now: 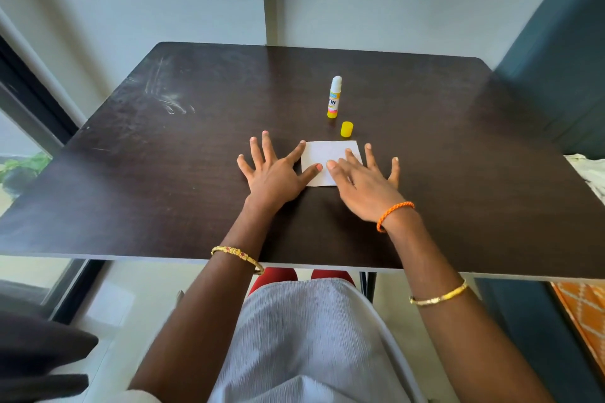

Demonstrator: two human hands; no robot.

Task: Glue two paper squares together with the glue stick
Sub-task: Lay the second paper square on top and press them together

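A white paper square [327,154] lies flat near the middle of the dark table [163,141]; I cannot tell whether a second square lies under it. My left hand [276,173] rests flat with fingers spread, its thumb and index finger on the paper's left edge. My right hand [363,181] lies flat over the paper's right and near part, fingers apart. Behind the paper the glue stick [334,97] stands upright and uncapped, with its yellow cap [346,129] on the table between it and the paper.
A dark green chair back [556,59] rises at the table's right side. A window frame [29,101] runs along the left. The wall stands just behind the table's far edge.
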